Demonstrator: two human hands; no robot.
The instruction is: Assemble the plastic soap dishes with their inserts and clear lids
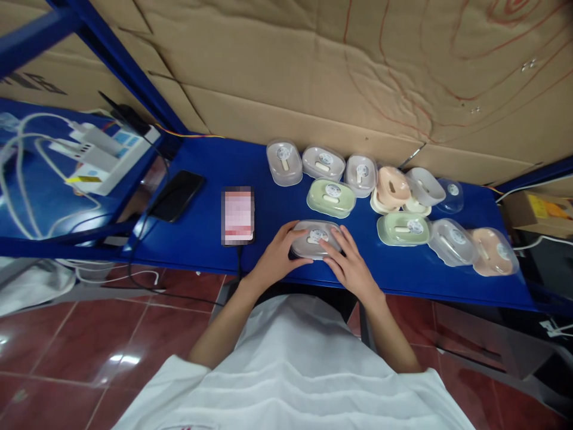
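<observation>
A grey soap box (308,246) with a clear lid and a round sticker lies near the front edge of the blue table. My left hand (283,254) grips its left end, thumb at the near side and fingers over the lid. On the right end, my right hand (351,263) holds it with fingers across the lid and corner. Just behind stands a green soap box (331,207) with a clear lid. To the right is another green soap box (398,237), beside a grey one (452,251) and a peach one (492,260). The undersides of the held box are hidden.
Along the back are several grey lidded boxes (284,170), an open peach box (394,186), an open grey box (425,185) and a loose clear lid (451,194). A lit phone (238,215) and a dark phone (176,196) lie left, near a power strip (119,158) with cables.
</observation>
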